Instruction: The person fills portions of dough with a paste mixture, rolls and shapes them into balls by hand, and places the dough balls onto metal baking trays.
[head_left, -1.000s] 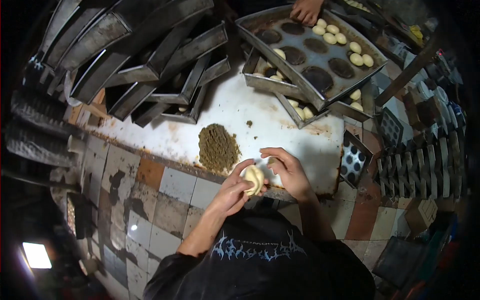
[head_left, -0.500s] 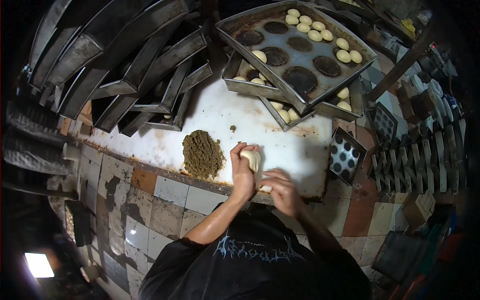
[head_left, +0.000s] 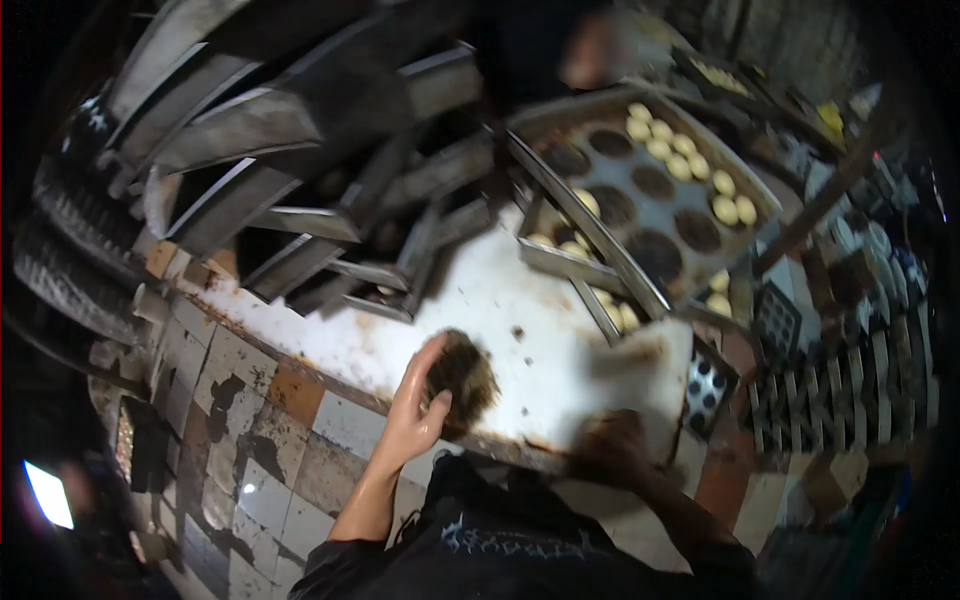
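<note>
My left hand (head_left: 415, 405) is at the left edge of the brown crumbly heap (head_left: 462, 385), its fingers apart and nothing visible in it. Dark and blurred, my right hand (head_left: 612, 445) is over the front right edge of the white table (head_left: 545, 345); its fingers and anything in them cannot be made out. The dough piece is not visible. Pale dough balls (head_left: 680, 165) lie along the far and right sides of the large metal tray (head_left: 515, 150), beyond my hands.
Stacked metal trays (head_left: 240, 130) stand at the back left. More trays with dough balls (head_left: 575, 248) are under the large tray. Another person (head_left: 590, 55) is at the far side. A dark-spotted tray (head_left: 705, 390) is beyond the table's right edge.
The view has shifted upward. My hands have moved apart, the left to the heap and the right toward the table's right front. The dough is no longer visible between them.
</note>
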